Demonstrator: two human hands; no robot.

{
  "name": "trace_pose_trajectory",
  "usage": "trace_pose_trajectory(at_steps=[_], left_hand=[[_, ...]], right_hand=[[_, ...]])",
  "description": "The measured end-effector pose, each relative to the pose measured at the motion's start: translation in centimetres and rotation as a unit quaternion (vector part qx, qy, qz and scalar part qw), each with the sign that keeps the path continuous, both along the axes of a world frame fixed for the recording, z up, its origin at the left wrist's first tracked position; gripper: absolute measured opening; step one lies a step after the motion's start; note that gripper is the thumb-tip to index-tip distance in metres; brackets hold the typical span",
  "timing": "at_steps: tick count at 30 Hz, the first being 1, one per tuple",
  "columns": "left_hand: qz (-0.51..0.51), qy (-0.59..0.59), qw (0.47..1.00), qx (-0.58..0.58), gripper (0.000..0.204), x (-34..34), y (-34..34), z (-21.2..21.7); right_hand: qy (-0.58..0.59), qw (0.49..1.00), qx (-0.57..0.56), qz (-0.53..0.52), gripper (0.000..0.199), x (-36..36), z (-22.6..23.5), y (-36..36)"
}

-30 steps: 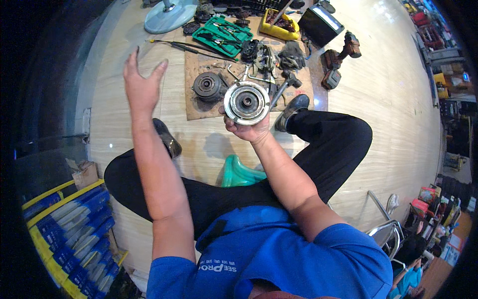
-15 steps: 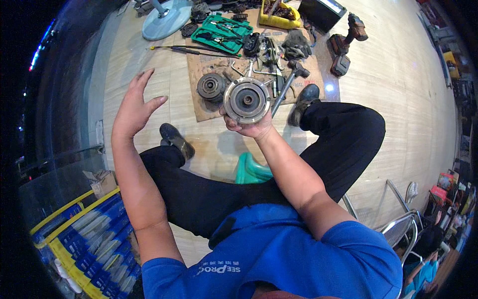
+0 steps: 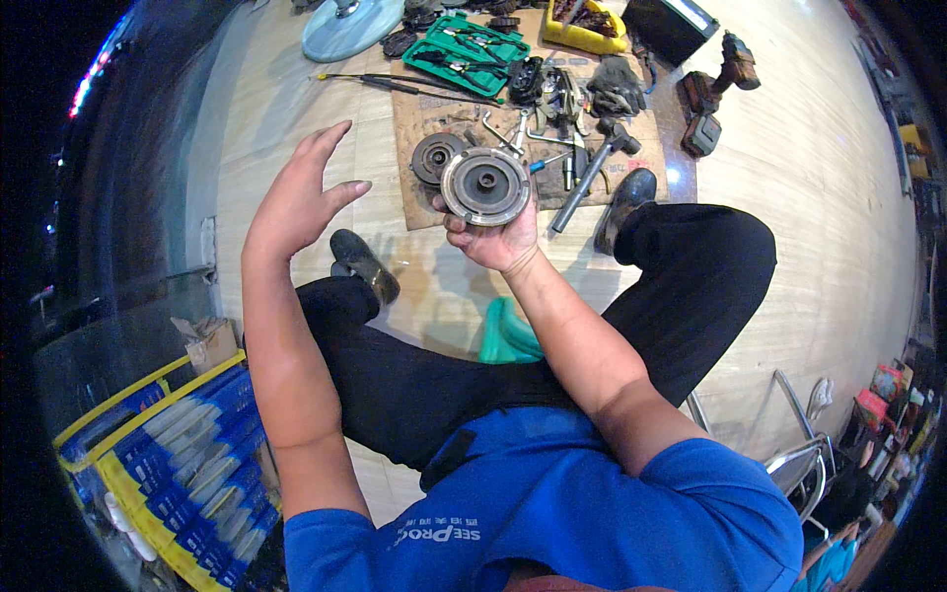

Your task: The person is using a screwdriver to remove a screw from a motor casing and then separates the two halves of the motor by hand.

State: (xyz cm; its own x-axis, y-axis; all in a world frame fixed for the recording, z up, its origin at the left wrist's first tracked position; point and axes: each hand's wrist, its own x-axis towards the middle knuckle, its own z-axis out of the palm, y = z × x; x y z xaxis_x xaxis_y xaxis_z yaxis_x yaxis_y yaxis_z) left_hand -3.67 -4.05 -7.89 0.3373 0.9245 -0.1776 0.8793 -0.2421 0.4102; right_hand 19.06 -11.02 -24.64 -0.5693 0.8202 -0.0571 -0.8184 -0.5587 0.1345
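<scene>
Green tool case [image 3: 472,51] lies open on the floor, hand tools inside, exact kinds too small to tell; yellow tray [image 3: 590,28] near the top edge holds dark small parts. Round metal disc [image 3: 485,185], grey with rusty-brown face, dark centre hub and raised rim, is held up by the right hand [image 3: 495,237], fingers clamped under its lower edge, above a cardboard sheet [image 3: 434,113]. A second dark disc [image 3: 437,158] lies on the cardboard just left of it, a hammer [image 3: 592,173] to the right. Left hand [image 3: 296,197] empty, fingers spread apart, raised in the air left of the disc. Versus half a second ago: left hand sits a bit higher, disc grip unchanged.
</scene>
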Motion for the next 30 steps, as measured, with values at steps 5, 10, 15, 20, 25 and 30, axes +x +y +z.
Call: trace_pose_trajectory(at_steps=[5,10,15,20,25,30], left_hand=[[0.002,0.018,1.000,-0.006,0.078,-0.5,0.1,-0.6],[0.003,0.036,0.999,0.003,0.076,0.0,0.0,-0.6],[0.004,0.040,0.999,0.000,0.076,0.5,0.2,-0.7],[0.001,0.040,0.999,-0.003,0.075,0.8,0.1,-0.7],[-0.005,0.048,0.999,0.004,0.074,0.7,-0.1,-0.9],[-0.015,0.045,0.999,0.023,0.074,-0.1,0.1,-1.4]], right_hand=[[0.007,1.000,-0.026,0.008,0.087,-0.8,-0.9,0.1],[0.017,1.000,-0.021,-0.003,0.083,-0.9,-1.4,0.1],[0.011,1.000,-0.023,-0.001,0.086,-0.7,-1.3,0.1],[0.035,0.999,-0.003,0.005,0.093,-0.7,-1.0,-0.1],[0.007,1.000,0.019,0.014,0.100,-0.7,-0.9,-0.4],[0.005,0.999,0.039,0.023,0.103,-0.9,-0.8,-0.7]])
